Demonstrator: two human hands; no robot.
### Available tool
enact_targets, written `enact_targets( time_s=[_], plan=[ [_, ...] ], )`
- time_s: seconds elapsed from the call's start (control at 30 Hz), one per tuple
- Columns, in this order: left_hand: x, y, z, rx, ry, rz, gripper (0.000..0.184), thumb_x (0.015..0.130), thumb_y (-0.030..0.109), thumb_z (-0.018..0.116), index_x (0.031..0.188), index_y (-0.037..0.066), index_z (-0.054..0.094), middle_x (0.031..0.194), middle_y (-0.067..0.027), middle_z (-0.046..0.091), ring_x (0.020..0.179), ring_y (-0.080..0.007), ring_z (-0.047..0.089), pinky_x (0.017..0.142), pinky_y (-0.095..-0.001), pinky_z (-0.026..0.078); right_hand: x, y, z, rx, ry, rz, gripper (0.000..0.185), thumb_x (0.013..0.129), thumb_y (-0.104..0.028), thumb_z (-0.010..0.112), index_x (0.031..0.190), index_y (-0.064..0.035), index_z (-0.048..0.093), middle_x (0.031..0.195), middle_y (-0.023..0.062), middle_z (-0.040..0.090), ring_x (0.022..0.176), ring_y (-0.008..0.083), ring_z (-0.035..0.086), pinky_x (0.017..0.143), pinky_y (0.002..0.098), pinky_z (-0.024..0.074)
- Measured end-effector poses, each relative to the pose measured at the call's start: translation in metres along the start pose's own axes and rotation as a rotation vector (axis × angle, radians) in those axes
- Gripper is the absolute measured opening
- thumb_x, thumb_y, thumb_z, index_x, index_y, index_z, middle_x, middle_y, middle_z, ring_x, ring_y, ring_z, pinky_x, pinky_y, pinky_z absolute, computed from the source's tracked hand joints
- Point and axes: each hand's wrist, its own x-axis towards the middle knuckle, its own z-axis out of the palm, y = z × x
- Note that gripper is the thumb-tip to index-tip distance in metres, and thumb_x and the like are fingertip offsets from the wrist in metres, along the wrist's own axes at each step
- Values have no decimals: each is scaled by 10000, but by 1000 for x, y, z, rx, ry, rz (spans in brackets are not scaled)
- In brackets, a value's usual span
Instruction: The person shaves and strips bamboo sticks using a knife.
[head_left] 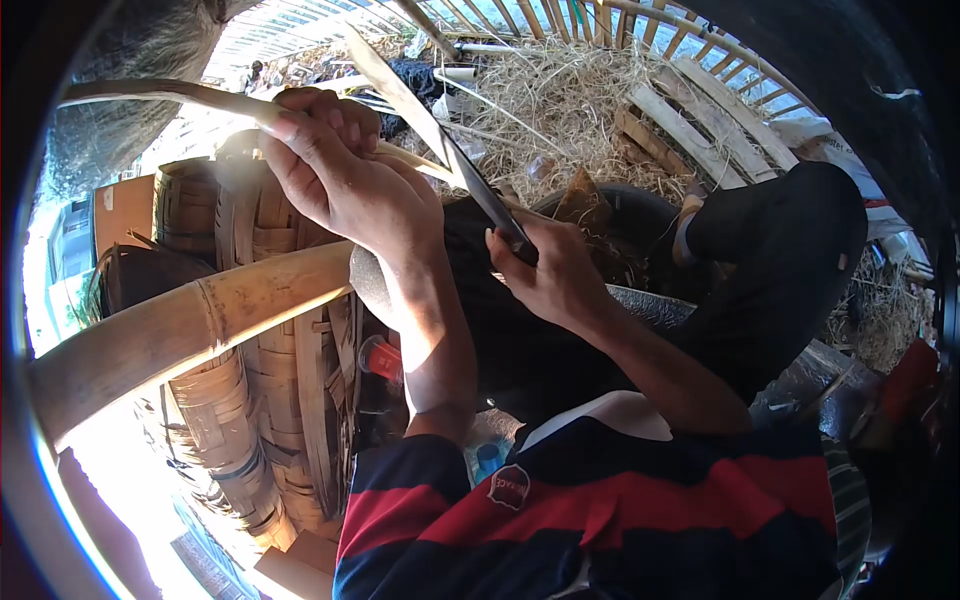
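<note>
A flat metal knife [428, 122] crosses a slender, pale strip [215, 98].

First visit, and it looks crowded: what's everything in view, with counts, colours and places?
Long curved bamboo-like strip: one, tan, upper left
Long-bladed metal knife: one, pale and dark, upper centre
Thick round bamboo pole: one, yellow-brown, left
Woven bamboo-like pieces: several, tan, left
Dry straw-like shavings: one heap, straw-coloured, top centre
Flat wooden boards: several, pale, upper right
Curved slatted fence: one, tan, top
Round dark tub: one, black, centre right
Red cup-like object: one, red, left of centre
Striped shirt: one, navy and red, bottom
Dark trousers: one pair, black, centre right
Left fingers: one set, bare, around the strip
Right fingers: one set, bare, centre, gripping the knife
</note>
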Motion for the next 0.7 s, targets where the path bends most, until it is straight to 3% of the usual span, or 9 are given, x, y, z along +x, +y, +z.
enact_targets(
  time_s=[0.03, 0.1, 0.23, 0.33, 0.4, 0.47, 0.57, 0.63, 0.7],
  plan=[
    [1, 0, -1, -1, 0, 0, 282, 1036, 292, 427, 836, 95, 456, 692, 42, 354, 608, -50, 312, 550, -202, 305, -5, 12, 3, 0, 1, 0, 265, 882, -213, 598, 755, 18, 577, 586, 202, 581, 603, 373, 634, 536, 436, 471],
    [3, 1, -5, 30, 17, -15, 273, 1033, 294, 435, 844, 99, 463, 700, 44, 359, 609, -52, 313, 553, -199, 308, -25, 53, 12, -91, -10, 243, 250, 886, -211, 591, 782, 16, 581, 586, 200, 584, 599, 371, 635, 540, 440, 475],
    [5, -1, -12, 63, 42, 25, 252, 1029, 302, 445, 869, 111, 484, 716, 54, 370, 618, -54, 320, 550, -201, 307, -26, 58, 11, -182, 3, 235, 241, 887, -208, 586, 802, 18, 582, 584, 198, 585, 596, 370, 635, 553, 436, 486],
    [5, 1, -9, 18, 46, -14, 244, 1027, 300, 450, 869, 117, 487, 712, 55, 368, 620, -57, 320, 548, -207, 303, -4, 22, 4, -124, -28, 202, 230, 879, -195, 594, 794, 18, 580, 590, 199, 592, 605, 374, 637, 573, 430, 497],
    [4, 2, -9, 37, 56, -22, 246, 1026, 301, 452, 865, 119, 487, 710, 55, 365, 617, -57, 317, 543, -210, 298, 3, 0, 3, -109, 30, -101, 213, 871, -177, 601, 793, 19, 577, 599, 200, 599, 620, 378, 642, 581, 425, 507],
    [5, 3, -9, 51, 57, -21, 247, 1026, 301, 454, 860, 121, 487, 708, 54, 362, 615, -58, 314, 538, -212, 293, 3, -1, 7, -118, 24, -142, 198, 868, -147, 595, 772, 24, 568, 605, 206, 602, 640, 380, 648, 593, 441, 513],
    [6, 2, -11, 67, 49, 2, 253, 1024, 306, 458, 858, 119, 490, 705, 56, 355, 615, -55, 312, 539, -211, 287, -14, 33, 13, -56, 24, 94, 211, 868, -182, 588, 786, 12, 591, 613, 206, 609, 655, 384, 649, 641, 471, 521],
    [7, 2, -13, 44, 94, -26, 264, 1026, 315, 450, 856, 117, 486, 705, 58, 349, 612, -56, 307, 533, -213, 276, -33, 91, 10, -234, -92, 355, 237, 864, -245, 584, 831, -16, 635, 666, 215, 627, 707, 387, 654, 693, 492, 520],
    [4, 3, -13, 54, 74, -24, 266, 1027, 317, 447, 857, 115, 484, 705, 57, 348, 609, -57, 305, 530, -212, 272, -43, 135, -1, -319, -136, 438, 246, 861, -269, 583, 861, -34, 653, 703, 216, 640, 742, 386, 657, 712, 493, 523]
  ],
)
